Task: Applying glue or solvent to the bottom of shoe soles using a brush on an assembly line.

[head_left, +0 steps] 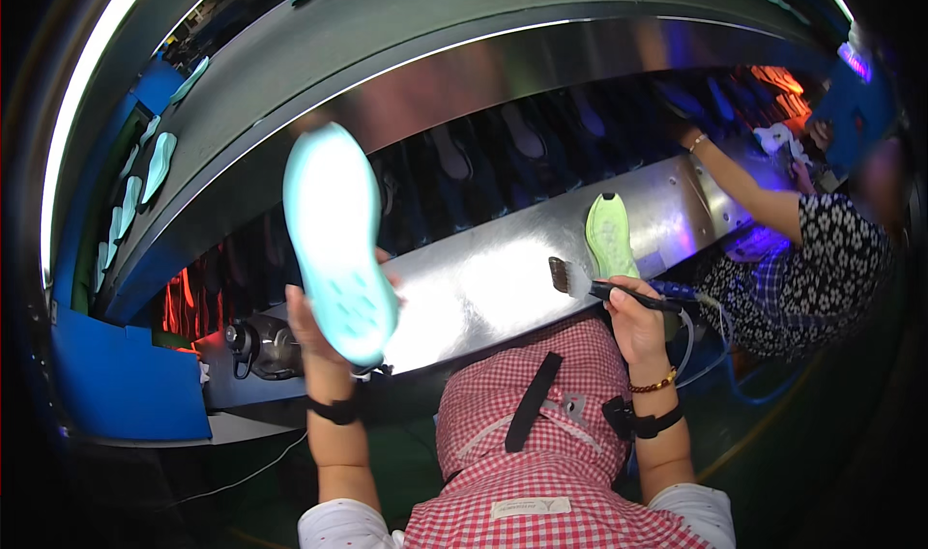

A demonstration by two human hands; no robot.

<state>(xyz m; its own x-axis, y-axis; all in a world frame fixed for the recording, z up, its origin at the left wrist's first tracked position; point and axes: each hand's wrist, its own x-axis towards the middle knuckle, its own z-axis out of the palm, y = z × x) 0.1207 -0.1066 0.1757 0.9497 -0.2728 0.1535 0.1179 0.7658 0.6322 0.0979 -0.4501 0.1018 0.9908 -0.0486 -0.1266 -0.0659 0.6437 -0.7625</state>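
My left hand [317, 334] is closed around the heel half of a pale turquoise shoe sole [338, 249], which it holds up over the metal bench, long side upright. Some of its fingers show behind the sole's right edge. In my right hand [638, 332] is a brush [640, 298] with a black handle and dark bristle tip, pointing left over the bench and apart from the sole. Just beyond that hand lies a lime-green shoe piece [609, 238], likely a sole or upper.
A shiny metal bench [483, 293] runs before me, with a dark bottle [275, 346] at its left. Behind it, dark shoes [449, 153] stand in a row under a conveyor belt [425, 27] carrying turquoise soles [159, 167]. A co-worker's arm [744, 187] reaches in at right. Blue tubing hangs nearby.
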